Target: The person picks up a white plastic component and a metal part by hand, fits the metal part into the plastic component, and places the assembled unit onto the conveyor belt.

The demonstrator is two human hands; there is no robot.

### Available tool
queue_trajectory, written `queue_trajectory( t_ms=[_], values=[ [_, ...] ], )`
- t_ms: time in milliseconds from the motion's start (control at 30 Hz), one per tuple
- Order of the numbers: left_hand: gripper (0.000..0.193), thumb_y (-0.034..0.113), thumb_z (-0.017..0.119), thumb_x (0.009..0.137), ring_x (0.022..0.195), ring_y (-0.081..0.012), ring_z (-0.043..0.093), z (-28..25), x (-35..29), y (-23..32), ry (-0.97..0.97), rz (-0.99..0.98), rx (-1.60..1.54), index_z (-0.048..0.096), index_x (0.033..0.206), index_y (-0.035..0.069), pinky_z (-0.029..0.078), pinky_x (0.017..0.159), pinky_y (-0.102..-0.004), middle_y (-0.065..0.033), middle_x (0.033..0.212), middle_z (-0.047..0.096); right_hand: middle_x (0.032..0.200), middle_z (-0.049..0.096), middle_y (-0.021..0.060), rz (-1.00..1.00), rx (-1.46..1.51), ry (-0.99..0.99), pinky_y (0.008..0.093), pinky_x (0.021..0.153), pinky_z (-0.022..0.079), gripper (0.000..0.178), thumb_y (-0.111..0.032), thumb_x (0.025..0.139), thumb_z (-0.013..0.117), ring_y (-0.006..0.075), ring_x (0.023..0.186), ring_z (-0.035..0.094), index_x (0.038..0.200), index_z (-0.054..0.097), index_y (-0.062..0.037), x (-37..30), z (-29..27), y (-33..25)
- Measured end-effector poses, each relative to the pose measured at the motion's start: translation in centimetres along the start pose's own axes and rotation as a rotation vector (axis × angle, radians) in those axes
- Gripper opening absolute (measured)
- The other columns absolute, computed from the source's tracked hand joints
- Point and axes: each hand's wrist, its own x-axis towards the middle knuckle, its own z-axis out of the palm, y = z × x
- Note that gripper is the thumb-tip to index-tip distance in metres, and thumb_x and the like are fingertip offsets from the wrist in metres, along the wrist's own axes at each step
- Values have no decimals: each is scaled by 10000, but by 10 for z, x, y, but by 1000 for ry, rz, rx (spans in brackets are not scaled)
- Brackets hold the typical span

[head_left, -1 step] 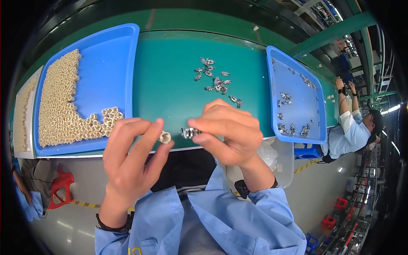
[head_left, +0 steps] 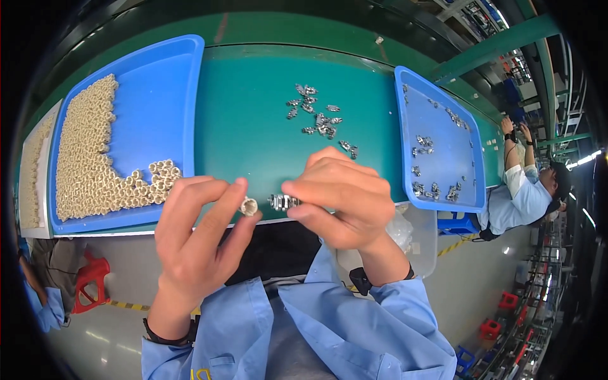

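- Far left: white tray (head_left: 44, 158) with beige parts in it; red stool (head_left: 92, 284) on the floor below.
- Next: left blue tray (head_left: 149, 95). Beige caps (head_left: 82, 158) packed along its left side and lower edge; upper right part bare.
- Left hand (head_left: 199, 234): in front of that tray's lower right corner. Thumb and index finger clamped on one beige cap.
- Held cap (head_left: 249, 206): at the fingertips, over the near edge of the green work surface (head_left: 247, 114); its open mouth visible.
- Held metal fitting (head_left: 282, 202): just right of the cap, a gap between them. Lies roughly level, free end toward the cap.
- Loose metal fittings (head_left: 324, 126): scattered on the green surface, beyond the hands.
- Right hand (head_left: 348, 199): thumb and index finger pinched together on the held fitting's right end.
- Right blue tray (head_left: 443, 158): more fittings in small groups.
- Far right: co-worker (head_left: 519, 202) in light blue, arms reaching to the bench.
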Motion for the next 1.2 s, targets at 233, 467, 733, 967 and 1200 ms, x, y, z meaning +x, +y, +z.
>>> queue_trajectory(
  t_ms=[233,467,733,967,1200],
  values=[
    [533,-88,761,621,850,-325,630,12,0,14,-9,26,-110,711,1151,-68,499,704,-412,-168,952,649,817,739,98,-123,-172,-11,350,666,525,262,-135,812,884,227,676,688,998,774,13,-4,-15,-25],
    [523,-52,818,580,779,-304,637,18,8,17,-10,72,-86,742,1097,-43,501,620,-376,-135,940,658,808,727,77,-121,-192,23,340,656,515,264,-135,784,886,208,673,675,977,768,1,-9,-12,-27],
    [546,-48,805,550,770,-295,628,20,8,20,-14,91,-74,753,1094,-41,496,617,-371,-135,933,658,824,745,83,-145,-213,-7,331,646,514,264,-140,802,887,201,678,696,992,767,-1,-11,-16,-25],
    [470,-56,814,611,770,-307,630,18,9,24,-51,79,-88,749,1077,-55,508,631,-381,-149,941,664,829,735,84,-138,-282,-67,322,646,502,307,-120,763,881,195,662,674,1016,762,5,-11,-17,-27],
    [525,-77,806,722,876,-344,651,38,-7,9,-54,-68,-176,660,1226,-72,531,774,-413,-194,1008,674,839,720,78,25,-434,48,347,699,524,248,-123,792,828,222,707,688,1003,756,-15,-14,-11,-21]
  ],
)
